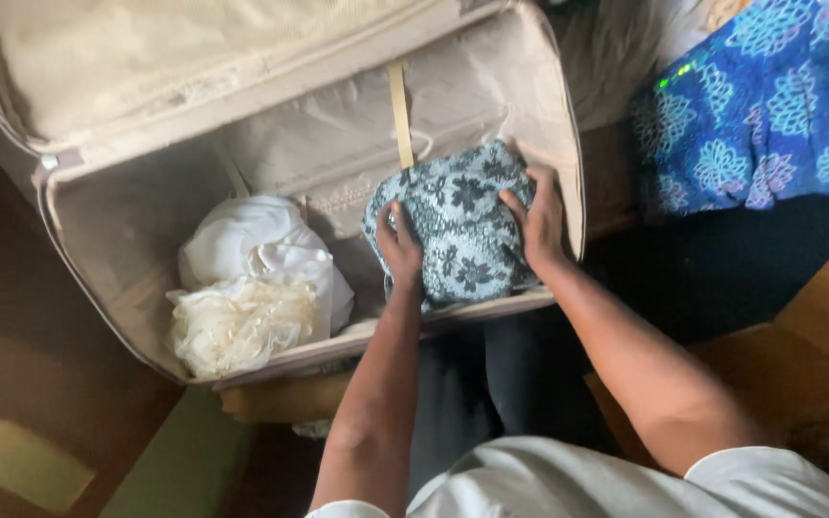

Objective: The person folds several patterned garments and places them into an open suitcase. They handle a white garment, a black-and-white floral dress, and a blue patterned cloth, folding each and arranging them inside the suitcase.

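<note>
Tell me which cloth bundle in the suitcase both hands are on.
The blue-grey floral bundle at the right; the white and cream ones lie untouched.

Open beige suitcase (127, 225) carries things, lid raised behind. Inside, directly on lining: white cloth bundle (247, 240), cream lace piece (237, 326) touching it, blue-grey floral folded fabric (462, 225) at right side.

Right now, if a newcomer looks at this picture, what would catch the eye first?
Probably the grey-blue floral folded cloth, gripped by the left hand and right hand at the right end of the open beige soft suitcase. Next, the white and cream crumpled lace garments at its left end, and the bright blue flowered fabric at upper right.
</note>
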